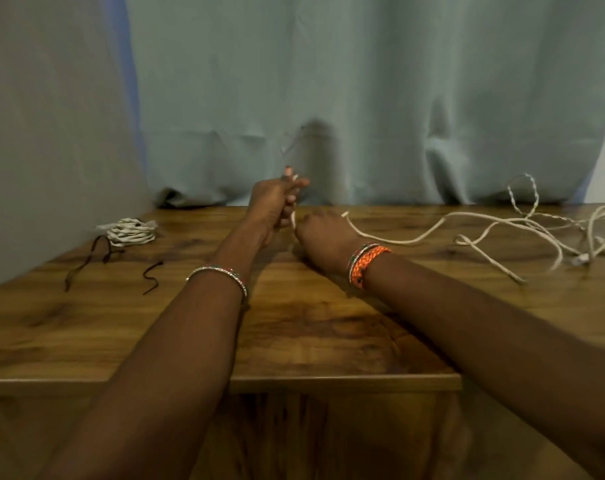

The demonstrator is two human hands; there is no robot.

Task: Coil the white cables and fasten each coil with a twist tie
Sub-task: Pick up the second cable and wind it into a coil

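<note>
A loose white cable sprawls in tangled loops across the right side of the wooden table. Its near end runs left into my right hand, which is closed on it low over the table. My left hand is raised just left of the right one, fingers pinched on the same cable's end, a short stretch of cable running between the two hands. A finished white coil lies at the far left. Two dark twist ties lie on the table in front of that coil.
A grey-green curtain hangs right behind the table's far edge. A grey wall closes off the left side. The table's front edge lies under my forearms.
</note>
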